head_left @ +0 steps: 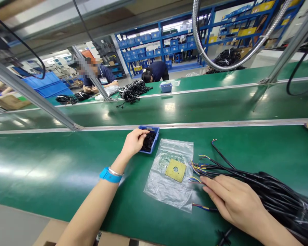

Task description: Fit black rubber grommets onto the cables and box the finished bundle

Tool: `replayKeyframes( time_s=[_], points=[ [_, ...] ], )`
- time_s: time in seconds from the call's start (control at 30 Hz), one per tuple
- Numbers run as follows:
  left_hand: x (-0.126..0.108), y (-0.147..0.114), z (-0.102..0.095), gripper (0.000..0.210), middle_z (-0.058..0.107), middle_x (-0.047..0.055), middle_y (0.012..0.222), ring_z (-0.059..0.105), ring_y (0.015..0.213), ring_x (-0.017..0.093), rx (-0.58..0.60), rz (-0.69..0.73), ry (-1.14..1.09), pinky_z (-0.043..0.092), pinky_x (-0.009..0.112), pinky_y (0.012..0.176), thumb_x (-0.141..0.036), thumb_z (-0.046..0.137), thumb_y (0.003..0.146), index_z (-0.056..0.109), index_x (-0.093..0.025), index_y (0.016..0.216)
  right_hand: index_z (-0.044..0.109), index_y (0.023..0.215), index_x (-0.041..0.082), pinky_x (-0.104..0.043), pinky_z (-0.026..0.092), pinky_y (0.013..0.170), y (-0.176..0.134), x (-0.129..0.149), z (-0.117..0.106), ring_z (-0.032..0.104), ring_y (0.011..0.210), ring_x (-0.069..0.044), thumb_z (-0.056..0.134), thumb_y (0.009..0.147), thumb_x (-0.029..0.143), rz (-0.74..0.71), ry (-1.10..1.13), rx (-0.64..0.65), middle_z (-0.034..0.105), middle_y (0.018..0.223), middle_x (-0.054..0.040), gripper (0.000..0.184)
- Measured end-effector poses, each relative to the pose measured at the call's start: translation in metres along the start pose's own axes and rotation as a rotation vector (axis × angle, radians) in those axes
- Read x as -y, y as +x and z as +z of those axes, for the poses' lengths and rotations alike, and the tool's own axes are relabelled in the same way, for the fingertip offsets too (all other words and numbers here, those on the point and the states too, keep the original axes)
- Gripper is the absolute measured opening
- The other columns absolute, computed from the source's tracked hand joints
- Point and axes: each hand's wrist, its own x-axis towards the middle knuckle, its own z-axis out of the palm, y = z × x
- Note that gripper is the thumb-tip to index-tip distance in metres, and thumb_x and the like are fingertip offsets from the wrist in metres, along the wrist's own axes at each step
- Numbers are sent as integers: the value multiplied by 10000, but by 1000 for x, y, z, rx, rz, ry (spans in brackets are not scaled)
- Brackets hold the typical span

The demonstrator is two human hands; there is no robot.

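Green belt surface (53,171) fills most of the view, a long conveyor table with a metal rail (220,123) running across its far edge and a second green lane beyond it. Blue shelving (169,41) loaded with blue bins stands at the back of the hall, and two people in dark tops work at the far lane beside heaps of black cables (133,91).

On the near lane, at the right, lies a thick bundle of black cables (277,194) whose stripped ends fan out leftward into thin yellow, blue and purple wires (199,167). The person's right hand (233,201) rests flat on these cables, fingers stretched out and together, the fingertips touching the coloured wire ends; it grips nothing.

Just left of the wire ends lies a clear plastic bag (169,186), flat on the belt, with a square yellow piece (175,170) with a round hole in it lying at its middle.

Beyond the bag, close to the rail, stands a small blue tray (155,131) holding small black parts (149,140). The person's left hand (133,141) reaches into this tray, fingers curled down among the black parts; whether they have pinched one cannot be told. A blue wristband (110,175) and a thin silver bangle (115,172) sit on that wrist.
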Motion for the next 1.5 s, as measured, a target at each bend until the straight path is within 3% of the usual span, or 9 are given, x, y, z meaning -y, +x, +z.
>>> replayKeyframes(
  time_s=[0.2,0.33,0.5,0.73,0.9,1.03,1.13,1.3,1.5],
  points=[
    [-45,-37,-3,280,657,53,893,635,741,150,65,-3,-180,527,279,695,-257,414,907,608,-154,1081,617,1070,128,-275,475,620,4,2,-4,571,640,-138,511,906,175,30,72,-34,621,737,-28,200],
    [-82,-67,21,198,614,66,916,596,847,169,202,256,-89,507,310,769,-140,419,897,587,-156,1000,603,1095,141,-271,486,636,5,1,-6,578,665,-132,527,895,164,60,133,-52,639,774,-29,215],
    [-104,-87,49,150,576,82,840,558,783,211,298,531,296,493,344,706,-104,425,899,574,-121,907,597,1112,150,-278,492,651,3,1,-6,590,683,-136,526,891,164,75,159,-33,646,788,-32,233],
    [-120,-89,52,203,572,92,798,544,755,229,409,758,408,423,344,617,-72,405,886,584,-130,809,611,1091,158,-277,502,657,5,3,-7,604,682,-138,518,891,169,79,168,-51,661,792,-39,221],
    [-121,-80,46,131,578,94,870,559,824,237,415,417,94,467,390,721,-74,427,834,532,-152,829,594,1112,143,-279,516,648,11,9,-11,620,689,-141,542,874,137,74,193,-106,676,819,-44,245],
    [-131,-80,40,69,602,81,1042,613,677,130,447,-144,-782,523,325,649,-175,447,825,417,-186,764,568,1146,143,-272,521,639,22,19,-14,620,681,-133,529,860,84,71,247,-215,687,847,-48,295],
    [-145,-87,39,197,653,81,1016,646,618,110,461,-418,-1244,533,279,611,-265,568,785,402,-177,724,604,1060,163,-267,518,628,29,24,-15,624,678,-131,533,849,77,90,287,-273,687,826,-42,239],
    [-154,-99,39,245,704,62,942,656,614,97,445,-546,-1503,526,228,628,-234,687,713,454,-159,694,628,950,171,-259,509,600,33,28,-12,611,651,-125,562,826,61,99,300,-301,669,769,-31,179],
    [-144,-101,37,227,701,46,859,662,712,121,512,-483,-1667,529,214,646,-211,755,688,545,-142,736,635,955,170,-254,501,584,35,27,-11,590,650,-120,583,823,53,105,318,-281,659,766,-39,184]
  ],
)
